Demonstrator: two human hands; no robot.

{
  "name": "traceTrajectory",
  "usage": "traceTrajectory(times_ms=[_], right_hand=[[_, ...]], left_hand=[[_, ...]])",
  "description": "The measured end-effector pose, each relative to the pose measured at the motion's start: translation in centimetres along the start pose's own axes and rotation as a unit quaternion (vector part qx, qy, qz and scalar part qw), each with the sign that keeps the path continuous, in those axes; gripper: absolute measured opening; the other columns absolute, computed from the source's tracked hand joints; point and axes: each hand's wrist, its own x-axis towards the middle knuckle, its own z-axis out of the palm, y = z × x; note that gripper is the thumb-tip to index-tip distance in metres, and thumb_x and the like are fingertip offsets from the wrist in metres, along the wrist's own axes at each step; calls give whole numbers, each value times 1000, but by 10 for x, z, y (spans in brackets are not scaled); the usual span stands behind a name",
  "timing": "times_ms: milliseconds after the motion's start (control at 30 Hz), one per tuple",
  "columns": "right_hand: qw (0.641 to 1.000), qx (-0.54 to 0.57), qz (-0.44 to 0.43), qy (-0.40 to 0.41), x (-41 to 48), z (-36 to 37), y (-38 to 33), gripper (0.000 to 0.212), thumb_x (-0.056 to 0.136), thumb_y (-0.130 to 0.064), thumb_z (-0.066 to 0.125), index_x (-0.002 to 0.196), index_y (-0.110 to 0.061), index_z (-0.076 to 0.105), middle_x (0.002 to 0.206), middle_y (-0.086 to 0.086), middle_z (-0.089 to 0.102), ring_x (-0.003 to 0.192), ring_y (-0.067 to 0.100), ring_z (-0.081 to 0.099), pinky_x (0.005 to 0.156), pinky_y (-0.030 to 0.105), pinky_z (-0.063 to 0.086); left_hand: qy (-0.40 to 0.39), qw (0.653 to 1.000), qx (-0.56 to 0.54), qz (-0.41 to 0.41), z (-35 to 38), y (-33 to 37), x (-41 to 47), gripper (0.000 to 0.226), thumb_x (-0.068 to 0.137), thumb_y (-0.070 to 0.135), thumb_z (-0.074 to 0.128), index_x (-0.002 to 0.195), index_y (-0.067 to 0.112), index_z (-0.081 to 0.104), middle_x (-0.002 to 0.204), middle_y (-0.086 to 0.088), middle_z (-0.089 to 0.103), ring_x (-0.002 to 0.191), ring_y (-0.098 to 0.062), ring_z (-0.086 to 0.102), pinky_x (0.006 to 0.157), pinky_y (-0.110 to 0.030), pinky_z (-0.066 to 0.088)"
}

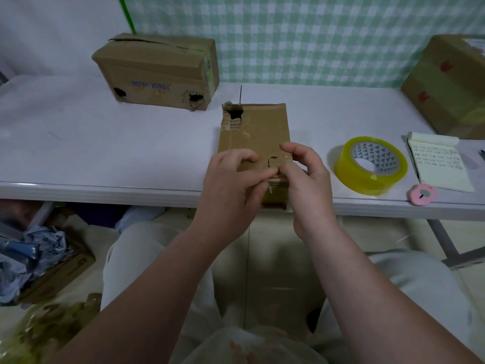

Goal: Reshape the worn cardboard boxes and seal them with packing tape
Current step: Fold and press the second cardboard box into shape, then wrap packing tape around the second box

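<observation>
Left hand (231,179) and right hand (307,177) pinch torn box (258,127).

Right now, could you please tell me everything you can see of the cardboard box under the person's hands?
The cardboard box is brown, worn corrugated board, lying lengthwise on the white table, its near end jutting over the front edge. A ragged hole gapes at its far left corner, baring fluted layers, and a small tear sits by its near edge. The left hand and right hand both pinch the near edge beside that tear.
</observation>
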Motion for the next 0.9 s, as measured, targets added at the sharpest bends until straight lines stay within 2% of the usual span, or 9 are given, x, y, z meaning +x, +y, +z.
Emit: traceTrajectory(times_ms=[133,267,400,500,600,800,900], right_hand=[[1000,5,-4,9,-1,4,1,33,87,-5,52,101,-32,65,106,-2,64,86,13,64,58,16,46],[999,-20,-12,24,1,10,3,30,85,-13,49,94,-37,65,116,2,61,99,21,63,67,25,47],[998,-42,-17,39,2,16,3,26,76,-24,46,87,-38,65,115,4,61,99,22,62,74,32,52],[996,-70,-38,30,1,18,2,27,84,-17,43,88,-37,61,116,-6,53,104,15,57,92,40,51],[995,-86,-48,16,-1,18,3,32,92,-8,38,94,-32,58,114,-10,43,108,5,50,103,37,42],[992,-110,-59,9,0,18,1,34,90,-3,36,93,-31,55,117,-5,41,111,9,48,105,36,40],[990,-127,-45,-44,7,9,-4,30,92,-5,38,104,-27,55,122,1,45,113,15,51,102,36,43]], left_hand=[[1,1000,7,-5,1,0,0,33,83,30,50,107,26,72,113,-6,59,106,-29,48,88,-32,34],[3,1000,16,-6,3,2,-1,33,83,29,48,106,25,73,113,-7,59,106,-30,48,87,-32,34],[3,1000,14,-12,4,1,-2,33,84,30,48,106,26,72,115,-6,58,108,-28,46,88,-31,33],[11,1000,13,-18,6,3,-1,31,85,30,50,105,25,73,114,-6,59,107,-30,47,88,-33,36],[23,999,17,-20,9,3,-1,25,85,24,57,104,23,73,113,-6,60,106,-32,49,88,-35,38],[45,999,22,-16,12,5,-2,28,87,25,53,105,22,73,111,-9,61,105,-32,50,89,-36,40],[52,998,12,-30,15,8,-2,30,87,27,51,106,22,73,111,-10,61,105,-34,51,88,-42,44]])
